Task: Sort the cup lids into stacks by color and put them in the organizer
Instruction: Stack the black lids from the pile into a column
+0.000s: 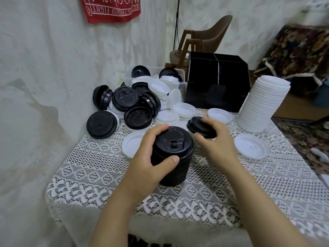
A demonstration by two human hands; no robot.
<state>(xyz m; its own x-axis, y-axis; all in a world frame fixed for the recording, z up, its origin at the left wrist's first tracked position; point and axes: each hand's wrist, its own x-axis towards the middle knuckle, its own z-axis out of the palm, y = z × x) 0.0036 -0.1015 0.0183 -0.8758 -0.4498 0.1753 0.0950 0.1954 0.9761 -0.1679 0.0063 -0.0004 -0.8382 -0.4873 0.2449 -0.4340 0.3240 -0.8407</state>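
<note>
Left hand point(151, 157) grips the short stack of black plastic cup lids point(175, 145): thumb curled on the near side, fingers wrapped over the far rim. The stack stands upright on the white lace tablecloth point(106, 175), near the table's middle.

Right hand point(217, 145) holds a single black lid point(197, 124) in curled fingers, tilted, just right of and behind the stack's top. I can't tell whether it touches the stack.

Black box organizer with a centre divider point(217, 82) sits at the far edge, well apart from both hands. Something dark shows in its lower front opening, but I can't make out what.

Between hands and organizer:
- loose translucent white lid point(219, 114) flat on the cloth, directly behind the right hand
- more white lids point(183, 109) scattered in front of the organizer's left corner

Around:
- tall stack of white lids point(261, 104), leaning slightly, far right, just beside the organizer
- single white lid point(251, 146) right of the right hand, another point(135, 145) partly under the left hand
- mixed heap of black and white lids point(138, 102) far left, spilling out of a clear plastic tub point(179, 82)

Off the table: brown chair point(213, 34) behind, red printed cloth point(110, 8) on the wall.
</note>
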